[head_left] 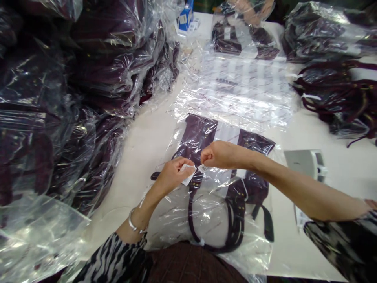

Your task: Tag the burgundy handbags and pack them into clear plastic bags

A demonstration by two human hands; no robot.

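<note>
A dark purple handbag [196, 131] lies flat inside a clear plastic bag [173, 220], its looped handles [191, 220] toward me. Between the thumb and fingers of my left hand [172, 173] is a small white label sheet [187, 175], held over the handbag's left side. My right hand [216, 154] is closed in a pinch just to the right of it, also above the handbag. A small white barcode sticker [203, 168] shows at the right fingertips; the exact contact is partly hidden by the fingers.
Plastic-wrapped purple bags [103, 74] are piled high on the left. Printed clear plastic bags [235, 86] lie flat beyond the handbag. On the right are a grey-white device [304, 163] and more purple bags [338, 94]. A co-worker's hands [250, 10] handle a wrapped bag at the far end.
</note>
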